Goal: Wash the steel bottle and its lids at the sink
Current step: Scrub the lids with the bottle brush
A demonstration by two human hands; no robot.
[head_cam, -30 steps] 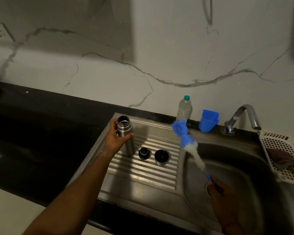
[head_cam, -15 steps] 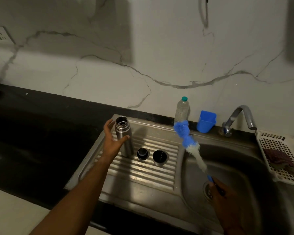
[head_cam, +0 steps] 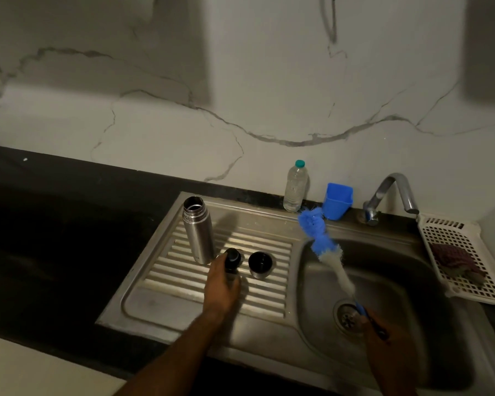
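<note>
Leaving the bottle (head_cam: 198,230), the left hand (head_cam: 222,281) is now curling its fingers round the black lid (head_cam: 232,258) just right of it. Blur is hiding whether this lid is touching the drainboard (head_cam: 160,304). The bottle is standing upright and uncapped on the ribs near the drainboard's back left corner, apart from the hand. The steel lid (head_cam: 260,264) is sitting mouth-up just beside the black one. The right hand (head_cam: 383,335) is gripping the brush (head_cam: 323,247) by its handle over the basin (head_cam: 406,270), near the drain (head_cam: 347,315) — the blue bristles are pointing up toward a plastic bottle (head_cam: 295,187) and a blue cup (head_cam: 337,200) by the wall. A tap (head_cam: 392,192) is standing behind the basin, and a white basket (head_cam: 457,241) is holding a cloth (head_cam: 455,262).
</note>
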